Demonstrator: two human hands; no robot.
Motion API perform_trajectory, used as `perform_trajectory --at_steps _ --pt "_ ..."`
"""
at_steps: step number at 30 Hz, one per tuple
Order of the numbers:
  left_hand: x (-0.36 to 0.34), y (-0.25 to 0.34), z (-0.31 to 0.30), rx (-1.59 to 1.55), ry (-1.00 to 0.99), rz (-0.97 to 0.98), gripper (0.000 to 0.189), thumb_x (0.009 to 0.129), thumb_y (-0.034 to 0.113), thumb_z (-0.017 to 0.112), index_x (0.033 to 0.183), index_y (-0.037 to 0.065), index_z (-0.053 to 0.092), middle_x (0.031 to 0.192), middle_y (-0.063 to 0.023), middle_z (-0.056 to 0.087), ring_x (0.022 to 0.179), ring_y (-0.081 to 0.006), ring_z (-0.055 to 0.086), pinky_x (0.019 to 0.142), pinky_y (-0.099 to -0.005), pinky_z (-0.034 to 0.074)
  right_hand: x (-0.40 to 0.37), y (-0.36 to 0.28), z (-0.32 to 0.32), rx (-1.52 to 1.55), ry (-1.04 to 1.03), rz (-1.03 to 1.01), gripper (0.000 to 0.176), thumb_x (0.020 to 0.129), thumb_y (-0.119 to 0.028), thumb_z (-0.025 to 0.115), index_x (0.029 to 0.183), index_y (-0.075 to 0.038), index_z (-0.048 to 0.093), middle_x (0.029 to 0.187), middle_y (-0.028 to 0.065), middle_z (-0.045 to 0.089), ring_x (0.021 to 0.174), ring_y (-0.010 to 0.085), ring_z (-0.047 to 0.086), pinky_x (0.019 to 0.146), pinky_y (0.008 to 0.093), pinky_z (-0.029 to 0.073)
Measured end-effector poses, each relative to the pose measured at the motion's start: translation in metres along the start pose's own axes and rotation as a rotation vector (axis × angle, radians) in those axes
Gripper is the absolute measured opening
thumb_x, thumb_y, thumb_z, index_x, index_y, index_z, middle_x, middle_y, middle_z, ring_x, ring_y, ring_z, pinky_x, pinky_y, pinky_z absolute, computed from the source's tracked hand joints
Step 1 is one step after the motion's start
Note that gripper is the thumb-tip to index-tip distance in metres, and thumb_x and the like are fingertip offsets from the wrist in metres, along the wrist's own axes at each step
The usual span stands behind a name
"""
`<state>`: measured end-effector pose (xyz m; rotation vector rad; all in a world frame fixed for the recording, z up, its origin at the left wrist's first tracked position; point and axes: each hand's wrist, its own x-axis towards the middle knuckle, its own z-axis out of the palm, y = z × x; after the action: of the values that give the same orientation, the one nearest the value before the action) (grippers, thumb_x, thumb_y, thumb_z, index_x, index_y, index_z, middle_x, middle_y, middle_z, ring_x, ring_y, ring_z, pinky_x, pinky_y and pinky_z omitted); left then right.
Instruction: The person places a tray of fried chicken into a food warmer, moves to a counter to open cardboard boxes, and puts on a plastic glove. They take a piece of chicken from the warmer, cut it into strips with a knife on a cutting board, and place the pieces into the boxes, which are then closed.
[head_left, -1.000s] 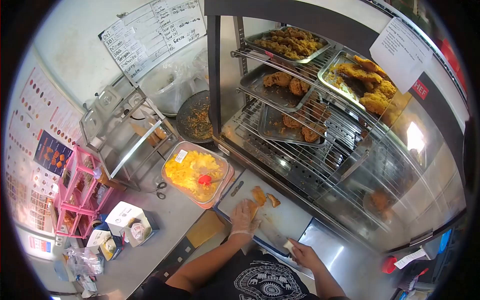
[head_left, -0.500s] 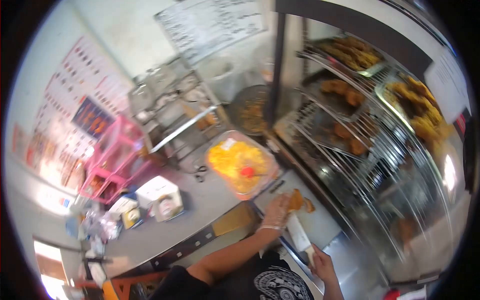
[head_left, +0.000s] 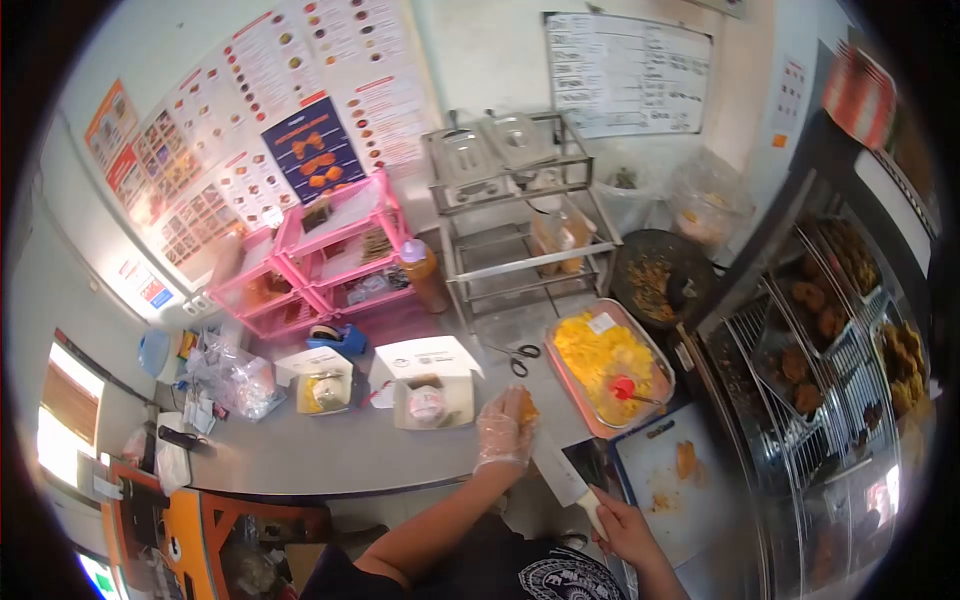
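Note:
My left hand (head_left: 500,435), in a clear plastic glove, is closed around a golden-brown fried piece (head_left: 529,407) whose edge shows at the fingers. My right hand (head_left: 630,532) grips the pale handle of a broad kitchen knife (head_left: 560,470). Its blade points up and left, with the tip close to my left hand. On the white cutting board (head_left: 665,535) at the right lie sliced fried pieces (head_left: 688,461) and crumbs. Beyond my left hand stands an open white carton (head_left: 450,408) with a round wrapped item inside; a smaller open carton (head_left: 328,385) is farther left.
A tub of yellow food (head_left: 600,355) with a red-topped utensil sits behind the board. Black scissors (head_left: 523,358), a blue tape dispenser (head_left: 337,338) and a pink rack (head_left: 340,235) share the counter (head_left: 270,455). A glass food cabinet (head_left: 790,400) borders the right side.
My left hand has lifted a fried piece off the board and carried it left towards the cartons. The knife has moved left with my right hand, and the view has swung right.

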<state>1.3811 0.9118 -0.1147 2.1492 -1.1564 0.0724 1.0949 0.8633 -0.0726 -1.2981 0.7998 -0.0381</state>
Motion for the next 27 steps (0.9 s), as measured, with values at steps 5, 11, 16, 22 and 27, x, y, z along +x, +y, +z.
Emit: perform_trajectory --at_steps 5,11,16,22,27 --pt "0.024 -0.074 -0.057 -0.101 -0.017 -0.233 0.063 0.089 0.013 0.075 0.146 0.006 0.050 0.137 -0.0213 0.059 0.128 -0.0429 0.052 0.112 -0.0504 0.041 0.064 -0.032 0.069 -0.027 -0.064 0.038 0.047 0.112 -0.018 0.045 0.159 -0.016 0.046 0.070 0.0021 0.061 0.051 0.0081 0.051 0.049 0.0255 0.045" --pt "0.049 -0.126 -0.068 -0.404 -0.114 -0.478 0.046 0.098 0.022 0.067 0.139 0.002 0.058 0.130 -0.0232 0.064 0.122 -0.0392 0.060 0.109 -0.0442 0.045 0.088 -0.053 0.127 -0.707 0.220 -0.200 0.051 0.105 -0.018 0.054 0.156 -0.013 0.049 0.075 0.0124 0.066 0.055 0.0271 0.062 0.055 0.0403 0.053" --pt "0.030 -0.201 -0.086 -0.437 0.001 -0.539 0.038 0.105 0.024 0.062 0.136 0.002 0.062 0.131 -0.0145 0.067 0.121 -0.0222 0.063 0.103 -0.0348 0.049 0.053 -0.101 0.161 -1.097 0.379 -0.168 0.053 0.098 -0.015 0.059 0.151 -0.011 0.053 0.083 0.0217 0.070 0.069 0.0421 0.068 0.068 0.0496 0.056" --pt "0.022 -0.219 -0.122 -0.665 0.112 -0.582 0.032 0.105 0.025 0.063 0.123 -0.001 0.065 0.112 -0.0124 0.070 0.106 -0.0204 0.066 0.097 -0.0347 0.051 -0.010 -0.076 0.131 -0.539 0.493 -0.027 0.049 0.103 -0.015 0.059 0.152 -0.016 0.056 0.078 0.0155 0.069 0.056 0.0232 0.063 0.057 0.0366 0.052" --pt "0.045 -0.123 -0.112 -0.870 -0.151 -0.618 0.022 0.106 0.023 0.062 0.114 0.003 0.065 0.095 -0.0049 0.069 0.092 -0.0150 0.064 0.086 -0.0319 0.052 -0.083 -0.030 0.090 0.079 0.601 0.222 0.044 0.110 -0.017 0.051 0.154 -0.016 0.054 0.073 0.0001 0.062 0.056 0.0064 0.050 0.053 0.0239 0.045"
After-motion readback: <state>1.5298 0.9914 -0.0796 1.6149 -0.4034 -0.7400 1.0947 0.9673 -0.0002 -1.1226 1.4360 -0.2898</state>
